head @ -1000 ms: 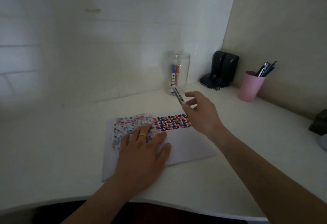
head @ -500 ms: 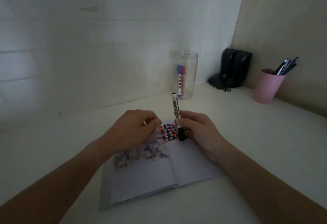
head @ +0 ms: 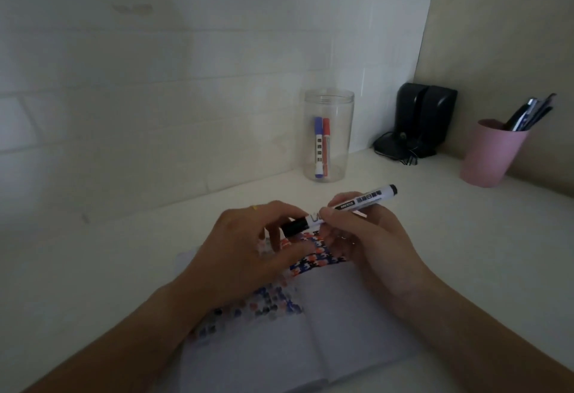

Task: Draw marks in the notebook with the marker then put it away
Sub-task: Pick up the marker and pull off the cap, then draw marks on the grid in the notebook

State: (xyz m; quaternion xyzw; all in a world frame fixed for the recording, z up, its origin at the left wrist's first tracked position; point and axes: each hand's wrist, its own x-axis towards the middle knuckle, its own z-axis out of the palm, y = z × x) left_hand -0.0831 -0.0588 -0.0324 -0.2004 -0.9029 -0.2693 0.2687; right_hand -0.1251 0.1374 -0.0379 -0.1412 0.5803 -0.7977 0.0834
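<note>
1. My right hand (head: 369, 237) grips the marker (head: 341, 207) around the middle of its white barrel, thumb and fingers closed on it, so it lies nearly level, tilted up toward the right.
2. My left hand (head: 248, 246) is pinched on the marker's black cap (head: 294, 225) at its left end; a yellow ring shows on one finger.
3. Both hands hover over the open notebook (head: 310, 346), which lies flat on the white desk (head: 466, 252) in front of me.
4. The upper parts of both pages carry rows of small red, blue and black marks; the lower parts are blank.
5. Behind the notebook, by the wall, a clear jar (head: 328, 134) stands upright with a blue marker (head: 318, 148) and a red marker (head: 326, 145) inside, side by side.
6. To the right of the jar, in the corner, sit two black speakers (head: 425, 119) with a tangle of cable at their base.
7. Farther right stands a pink cup (head: 490, 153) holding several pens (head: 528, 113).
</note>
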